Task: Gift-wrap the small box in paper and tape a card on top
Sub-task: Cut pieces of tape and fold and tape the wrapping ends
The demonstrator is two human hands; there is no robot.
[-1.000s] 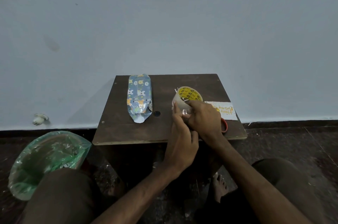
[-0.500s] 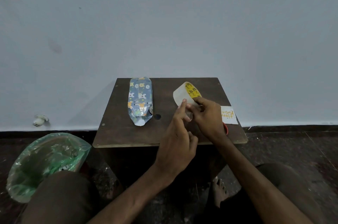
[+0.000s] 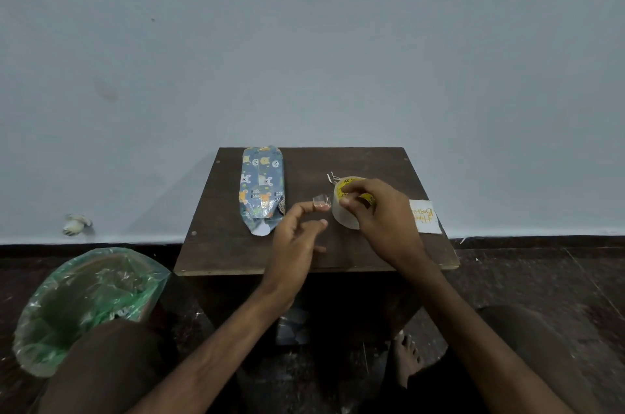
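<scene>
The box wrapped in blue cartoon-print paper (image 3: 261, 188) lies lengthwise on the left half of the small dark wooden table (image 3: 230, 244), its near end flap sticking out. My right hand (image 3: 378, 214) grips the tape roll (image 3: 345, 210) with the yellow inner core, standing on the table right of centre. My left hand (image 3: 297, 237) hovers just left of the roll with its fingers relaxed, and a short clear piece of tape (image 3: 320, 203) sticks to its fingertip. The white card with yellow writing (image 3: 424, 216) lies at the table's right edge.
A bin lined with a green plastic bag (image 3: 88, 302) stands on the floor at the left. A small white object (image 3: 75, 224) lies by the wall base. My knees and a bare foot (image 3: 404, 356) are below the table. The wall rises right behind the table.
My left hand has pulled away to the left from the roll with a short piece of tape on its fingertip. My right hand has set the roll down lower on the table.
</scene>
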